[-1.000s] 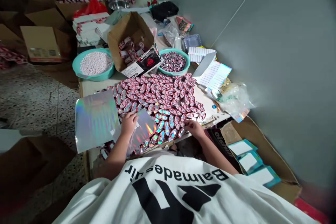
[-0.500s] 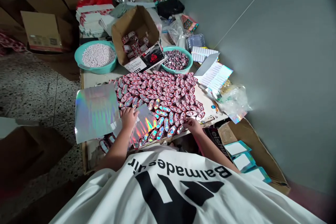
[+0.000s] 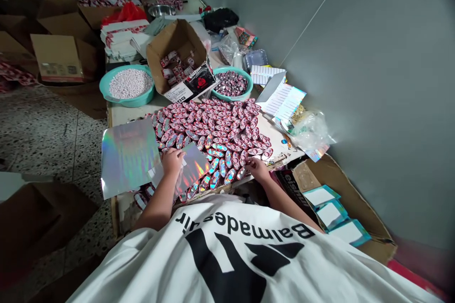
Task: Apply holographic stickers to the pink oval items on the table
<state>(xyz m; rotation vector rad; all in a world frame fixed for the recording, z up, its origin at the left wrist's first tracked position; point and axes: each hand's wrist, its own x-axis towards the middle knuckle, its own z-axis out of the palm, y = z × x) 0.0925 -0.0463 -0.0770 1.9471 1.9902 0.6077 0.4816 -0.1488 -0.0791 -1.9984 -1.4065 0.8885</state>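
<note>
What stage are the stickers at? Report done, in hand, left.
Done: the near rows of ovals already carry holographic stickers. In hand: the left hand holds a small foil sheet while the right hand touches an oval at the near edge. Left: most pink ovals show no foil.

Both forearms reach forward — left hand (image 3: 173, 161) and right hand (image 3: 256, 168) seemingly curled.

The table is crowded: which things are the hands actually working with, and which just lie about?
In hand:
left hand on small holographic sheet
right hand at oval pieces

Lying about:
large holographic sheet
bowl of white pellets
open carton
lined papers
</note>
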